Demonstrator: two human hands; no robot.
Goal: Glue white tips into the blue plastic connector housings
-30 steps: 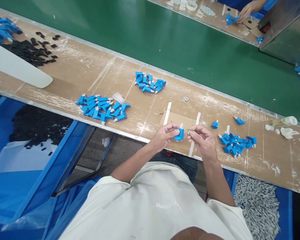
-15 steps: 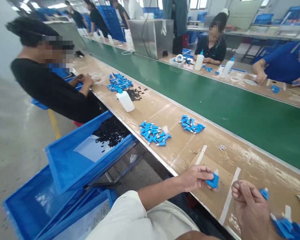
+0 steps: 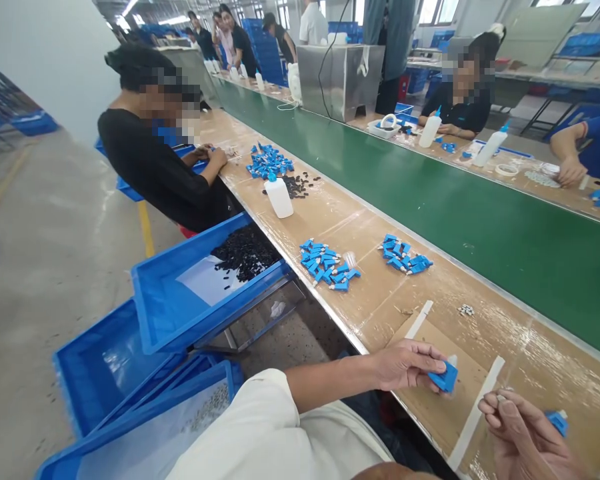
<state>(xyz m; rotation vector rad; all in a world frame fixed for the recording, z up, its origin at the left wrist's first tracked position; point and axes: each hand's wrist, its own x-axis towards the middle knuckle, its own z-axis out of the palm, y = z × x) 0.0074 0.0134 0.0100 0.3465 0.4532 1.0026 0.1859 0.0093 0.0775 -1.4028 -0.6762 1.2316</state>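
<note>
Fingers [image 3: 434, 363] of the left hand [image 3: 403, 365] closed in a pinch on a blue piece [image 3: 444, 379], pale tip upward, above the cardboard pad [image 3: 443, 340] on the counter [image 3: 363, 300]. Held between two white strips [image 3: 420, 320] [image 3: 480, 407], apart from the right hand [image 3: 523, 430]. Fingers of that hand drawn close at the tips, perhaps around something tiny; too small to tell.

Main risk, by judgement: a slip from the left pinch, with contact near one side only and most of the blue body sticking out. Likely to twist under a one-sided push at the pale tip. Anything tiny between the right fingertips easily lost too, from a slight loosening, and hard to find against the glossy brown counter.

Another loose blue piece [image 3: 558, 423] just beside the right hand, open to a knock from a sideways sweep. Small white bits [image 3: 466, 310] beyond the pad, easy to scatter with a careless reach. Nearer blue pile [image 3: 327, 263] close to the front edge, at risk of spilling to the floor from a bump by the left arm [image 3: 330, 381].
</note>
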